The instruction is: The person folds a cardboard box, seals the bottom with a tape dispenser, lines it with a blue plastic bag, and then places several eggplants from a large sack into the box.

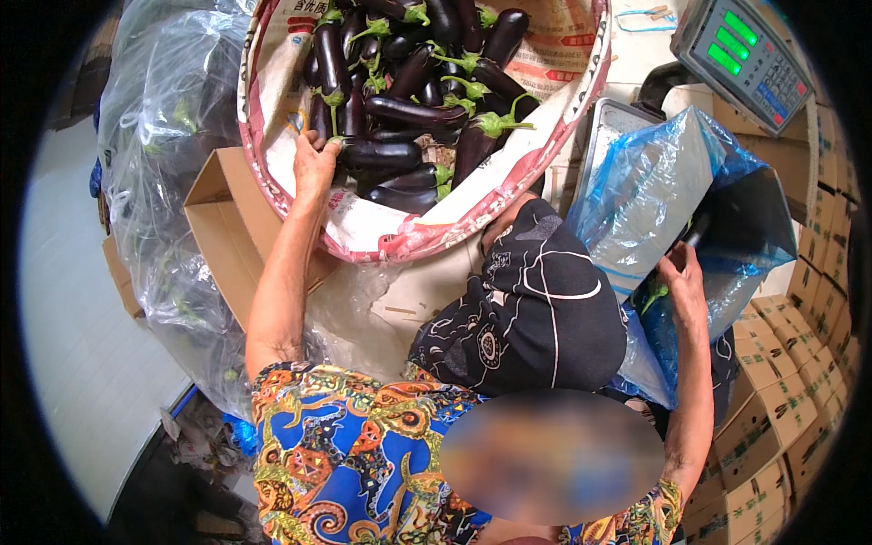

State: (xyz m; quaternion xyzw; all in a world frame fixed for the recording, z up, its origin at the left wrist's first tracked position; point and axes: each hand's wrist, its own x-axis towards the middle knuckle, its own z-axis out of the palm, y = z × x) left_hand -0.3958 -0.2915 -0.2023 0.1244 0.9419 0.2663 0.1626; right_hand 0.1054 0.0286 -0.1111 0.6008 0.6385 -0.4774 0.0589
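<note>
A large round basket [427,238], lined with white and red woven sacking, holds many dark purple eggplants [416,113] with green stems. At its left inner side my left hand [315,165] has its fingers closed at the stem end of one eggplant [380,153] lying crosswise. A small orange and blue item [298,119] shows just beyond those fingertips; its kind is unclear. My right hand [683,280] reaches into the mouth of a blue plastic bag [640,195], fingers bent round a dark eggplant [698,227]. A green stem [655,296] shows beside that hand; the bag's inside is mostly hidden.
A grey scale display [747,62] with lit green digits stands at the far right, above a metal scale platform [607,136]. Stacked cardboard boxes [758,377] line the right. Clear plastic bags [173,195] and an open carton [227,218] are at the left.
</note>
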